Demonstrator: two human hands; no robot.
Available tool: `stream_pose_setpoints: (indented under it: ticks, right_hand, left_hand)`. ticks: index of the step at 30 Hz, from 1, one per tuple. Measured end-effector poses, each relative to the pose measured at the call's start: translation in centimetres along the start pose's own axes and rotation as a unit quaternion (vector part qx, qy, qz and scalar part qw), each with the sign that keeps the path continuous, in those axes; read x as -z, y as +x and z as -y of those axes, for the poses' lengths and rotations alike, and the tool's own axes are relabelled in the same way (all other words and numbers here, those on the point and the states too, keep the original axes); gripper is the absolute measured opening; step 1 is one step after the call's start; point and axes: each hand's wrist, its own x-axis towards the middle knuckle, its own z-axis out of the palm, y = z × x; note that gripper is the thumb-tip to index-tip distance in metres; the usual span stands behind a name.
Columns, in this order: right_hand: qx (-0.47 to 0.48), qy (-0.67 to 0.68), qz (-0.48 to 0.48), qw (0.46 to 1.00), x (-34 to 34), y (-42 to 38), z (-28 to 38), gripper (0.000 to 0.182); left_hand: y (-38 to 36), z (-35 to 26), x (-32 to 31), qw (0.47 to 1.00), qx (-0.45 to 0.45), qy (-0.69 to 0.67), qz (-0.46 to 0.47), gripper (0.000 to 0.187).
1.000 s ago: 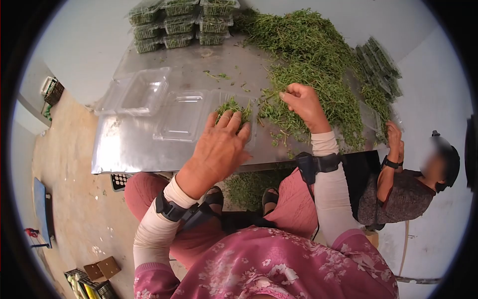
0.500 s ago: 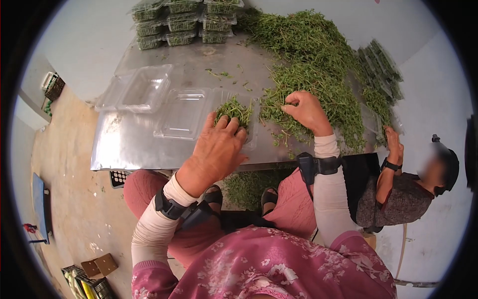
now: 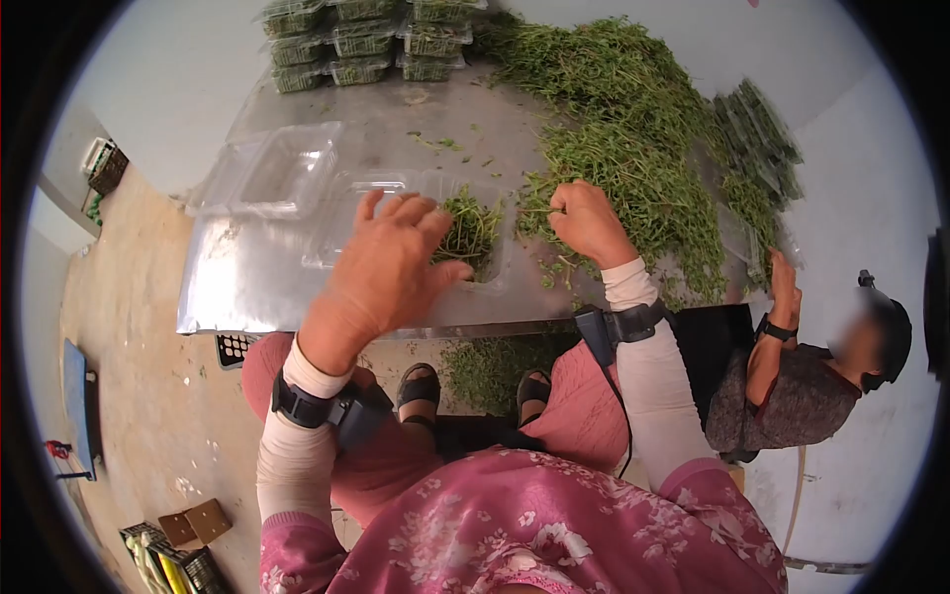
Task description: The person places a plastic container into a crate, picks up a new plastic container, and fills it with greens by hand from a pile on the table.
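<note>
My left hand (image 3: 388,259) is open, fingers spread, over the lid side of an open clear plastic clamshell box. Just right of its thumb, a clump of leafy green sprigs (image 3: 469,236) lies in the box's right half (image 3: 503,259). My right hand (image 3: 594,224) is closed in a pinch at the left edge of a large heap of leafy greens (image 3: 643,129). Thin stems seem to come out from between its fingertips, which are partly hidden.
Another open clear clamshell (image 3: 289,170) lies at the left of the metal table (image 3: 252,287). Filled boxes (image 3: 360,42) are stacked at the back, more filled boxes (image 3: 757,134) at the right. A co-worker (image 3: 792,396) sits at the right, one hand at the table edge.
My left hand has lifted off the greens in the box and moved left, its fingers spreading. My right hand has shifted slightly left, its fingers curled tighter.
</note>
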Motion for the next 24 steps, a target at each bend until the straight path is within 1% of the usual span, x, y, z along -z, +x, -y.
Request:
stream_pose_setpoints:
  ticks: [2, 3, 4, 5, 6, 7, 8, 9, 11, 12, 15, 18, 21, 24]
  right_hand:
    - [-0.035, 0.038, 0.004, 0.999, 0.8, 0.1, 0.3, 0.011]
    - [-0.051, 0.056, 0.009, 0.997, 1.1, 0.2, 0.6, 0.01]
    - [-0.052, 0.086, -0.026, 0.995, 1.1, 0.1, 0.3, 0.013]
    - [-0.068, 0.098, -0.04, 0.992, 1.4, 0.1, 0.4, 0.015]
    - [-0.083, 0.109, -0.054, 0.989, 1.9, 0.3, 0.6, 0.017]
    - [-0.1, 0.12, -0.068, 0.985, 2.2, 0.4, 0.6, 0.019]
    - [-0.095, 0.126, -0.083, 0.984, 2.4, 0.5, 0.6, 0.02]
    - [-0.125, 0.186, -0.077, 0.972, 2.5, 0.6, 0.7, 0.02]
    - [-0.189, 0.3, -0.067, 0.933, 3.2, 0.7, 1.2, 0.018]
    - [-0.183, 0.346, -0.068, 0.918, 3.7, 0.6, 2.0, 0.016]
    - [-0.185, 0.438, -0.058, 0.878, 4.3, 0.6, 2.7, 0.016]
    - [-0.173, 0.558, -0.036, 0.811, 4.4, 0.8, 3.8, 0.015]
    - [-0.157, 0.603, -0.01, 0.782, 4.6, 0.8, 6.3, 0.016]
    - [-0.127, 0.54, 0.043, 0.831, 4.3, 0.6, 8.8, 0.022]
  left_hand:
    - [0.0, 1.3, 0.0, 0.999, 0.02, 0.007, -0.035, 0.043]
    - [0.0, 1.6, 0.0, 0.998, 0.042, 0.011, -0.037, 0.04]
    - [-0.1, 2.0, 0.2, 0.997, 0.067, 0.015, -0.04, 0.037]
    - [-0.2, 2.4, 0.2, 0.994, 0.094, 0.019, -0.043, 0.034]
    - [-0.3, 2.9, -0.1, 0.992, 0.097, 0.027, -0.073, 0.022]
    - [-0.3, 3.1, -0.1, 0.99, 0.122, 0.024, -0.068, 0.02]
    - [-0.3, 3.2, -0.1, 0.987, 0.144, 0.019, -0.064, 0.018]
    - [-0.3, 3.2, 0.0, 0.984, 0.165, 0.014, -0.059, 0.015]
    - [-0.3, 3.1, 0.0, 0.983, 0.177, 0.013, -0.041, 0.013]
    - [-0.2, 3.1, 0.0, 0.983, 0.182, 0.012, -0.031, 0.012]
    - [-0.1, 3.0, -0.3, 0.98, 0.196, 0.001, -0.031, 0.014]
    - [0.0, 2.9, -0.2, 0.977, 0.209, -0.015, -0.04, 0.016]
    - [0.0, 3.1, -0.4, 0.977, 0.203, -0.036, -0.048, 0.02]
    - [0.1, 3.1, -0.5, 0.975, 0.212, -0.051, -0.043, 0.023]
